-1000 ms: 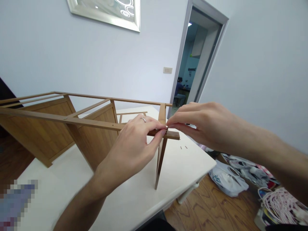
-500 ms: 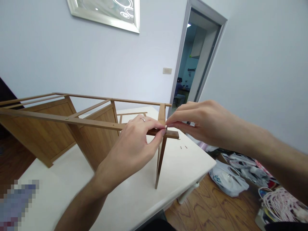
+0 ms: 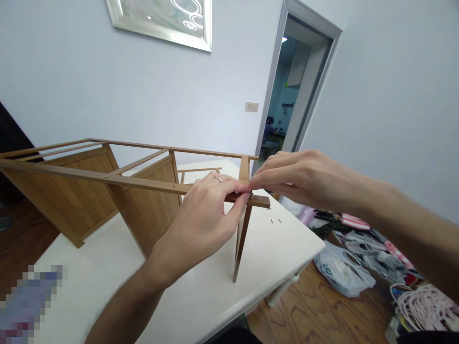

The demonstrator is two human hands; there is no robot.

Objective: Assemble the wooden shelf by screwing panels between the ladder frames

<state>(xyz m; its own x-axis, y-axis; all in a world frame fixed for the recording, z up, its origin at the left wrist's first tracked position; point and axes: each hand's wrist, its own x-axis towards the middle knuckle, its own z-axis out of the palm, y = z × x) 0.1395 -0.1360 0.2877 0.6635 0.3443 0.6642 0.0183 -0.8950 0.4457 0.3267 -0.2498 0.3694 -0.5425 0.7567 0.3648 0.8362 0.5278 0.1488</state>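
A wooden shelf frame (image 3: pixel 143 182) with slatted panels lies on its side on the white table (image 3: pixel 201 296). My left hand (image 3: pixel 206 217), a ring on one finger, is closed around the front rail near its right end, thumb and index tips almost meeting over the joint with the crosspiece (image 3: pixel 244 169). My right hand (image 3: pixel 301 174) pinches a tiny dark screw (image 3: pixel 251 193) at that same joint, its fingertips touching or nearly touching my left ones. The screw is mostly hidden by the fingers. Loose screws (image 3: pixel 279 220) lie on the table just beyond the rail end.
Plastic bags (image 3: pixel 342 270) and a bundle of pink cord (image 3: pixel 423 306) sit on the wooden floor right of the table. Past the doorway (image 3: pixel 287 86) a person (image 3: pixel 269 131) is seated. A framed picture (image 3: pixel 161 28) hangs on the wall. A pixelated patch covers the lower left.
The view has shifted slightly, moving the scene a little to the right. Both hands stay at the joint; my right fingertips have shifted slightly around the screw, which shows less than half a second ago.
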